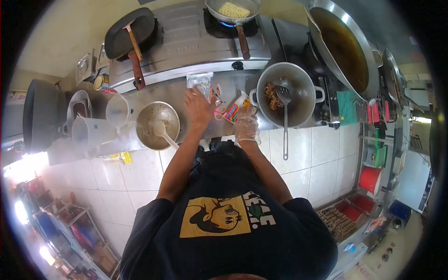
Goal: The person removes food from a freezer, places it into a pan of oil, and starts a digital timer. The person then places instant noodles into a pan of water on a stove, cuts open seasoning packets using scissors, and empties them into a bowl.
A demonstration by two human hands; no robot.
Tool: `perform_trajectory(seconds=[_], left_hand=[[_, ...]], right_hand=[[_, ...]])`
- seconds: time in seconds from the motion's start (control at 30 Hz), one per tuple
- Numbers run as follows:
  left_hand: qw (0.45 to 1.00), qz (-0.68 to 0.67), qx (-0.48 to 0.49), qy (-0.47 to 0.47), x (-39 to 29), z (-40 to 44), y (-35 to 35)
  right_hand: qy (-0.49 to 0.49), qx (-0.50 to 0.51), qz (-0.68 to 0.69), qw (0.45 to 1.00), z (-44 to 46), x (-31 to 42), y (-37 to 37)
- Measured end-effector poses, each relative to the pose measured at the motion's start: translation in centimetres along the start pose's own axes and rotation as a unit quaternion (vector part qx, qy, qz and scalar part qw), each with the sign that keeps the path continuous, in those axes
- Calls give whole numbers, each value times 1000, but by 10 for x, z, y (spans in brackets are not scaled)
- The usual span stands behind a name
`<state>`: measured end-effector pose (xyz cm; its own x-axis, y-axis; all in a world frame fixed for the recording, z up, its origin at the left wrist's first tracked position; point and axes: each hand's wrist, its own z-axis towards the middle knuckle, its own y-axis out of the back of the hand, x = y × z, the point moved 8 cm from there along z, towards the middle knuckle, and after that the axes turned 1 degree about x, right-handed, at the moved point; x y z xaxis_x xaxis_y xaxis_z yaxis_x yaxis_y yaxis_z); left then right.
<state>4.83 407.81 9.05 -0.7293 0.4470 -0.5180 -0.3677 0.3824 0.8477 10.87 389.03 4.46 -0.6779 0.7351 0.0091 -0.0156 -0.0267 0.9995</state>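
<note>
My left hand (199, 108), bare, grips the lower part of a silver-white packet (199, 80) over the steel counter, with the packet between thumb and fingers. My right hand (247, 127) wears a clear plastic glove and is closed at the edge of a colourful food wrapper (231, 112); its fingertips are partly hidden. Pink-handled scissors (219, 112) lie between my hands, beside small red-and-white scraps. Left of my left arm stands a metal bowl (143, 122) with a pale ladle (161, 129) in it.
At right, a pot (301, 112) holds brown food and a slotted spatula (285, 122). Noodles (233, 10) sit in a pan (254, 8) over a lit burner. A large wok (343, 23) of dark liquid stands far right. A griddle pan (119, 39) rests on the stove (179, 35).
</note>
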Motion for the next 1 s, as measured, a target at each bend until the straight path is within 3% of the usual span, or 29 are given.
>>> perform_trajectory(seconds=[0.03,0.07,0.1,0.13,0.27,0.33,0.47,0.53,0.57,0.6,0.67,0.7,0.8,0.87,0.93,1.0], left_hand=[[995,-32,12,-95,-6,-6,-17],[995,-32,13,-98,2,-9,-38],[982,-60,99,-151,0,-11,-73],[958,-86,184,-202,-5,-17,-100],[953,-48,255,-155,-1,-29,-129],[957,-76,209,-185,-3,-36,-115],[946,-175,211,-175,3,-39,-109],[867,-418,271,-14,9,-39,-111],[777,-509,364,74,10,-43,-118],[778,-511,359,68,-1,-43,-98],[531,-718,364,262,-14,-65,-79],[400,-783,424,216,-26,-65,-80],[366,-828,376,199,-50,-49,-62],[361,-834,372,188,-59,-37,-61],[416,-810,351,220,-75,-29,-42],[396,-819,361,204,-87,-18,-30]], right_hand=[[7,32,44,999,2,-5,-10],[13,59,88,994,5,-8,-19],[-11,125,156,980,8,-13,-33],[-12,121,156,980,7,-14,-37],[-37,-75,451,889,-9,-30,-34],[16,-19,203,979,-10,-21,-19],[3,-39,253,967,-4,-17,52],[27,-95,243,965,-1,-17,67],[54,-147,235,959,1,-15,79],[58,-153,233,959,7,-15,85],[76,-152,225,960,13,-11,100],[84,-165,293,938,19,-12,117],[135,-175,383,897,27,-12,156],[126,-162,350,914,35,-6,182],[128,-178,421,880,45,-3,212],[163,-184,439,864,53,-2,228]])
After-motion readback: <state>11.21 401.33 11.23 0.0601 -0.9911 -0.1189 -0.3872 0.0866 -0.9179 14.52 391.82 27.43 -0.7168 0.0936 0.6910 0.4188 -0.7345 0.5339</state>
